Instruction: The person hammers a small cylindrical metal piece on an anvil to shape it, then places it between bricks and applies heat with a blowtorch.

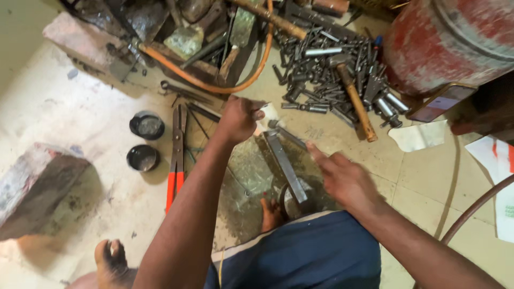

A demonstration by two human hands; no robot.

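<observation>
Head-worn view, steeply down, close overhead

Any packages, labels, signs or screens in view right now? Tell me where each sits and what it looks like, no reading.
Phone-like flat device with dark screen: right side, leaning by the red cylinder; rectangular, brownish edge.
White paper scrap: floor, just below that device; irregular, blank.
White sheet with red marks: far right edge; partly cut off.
</observation>
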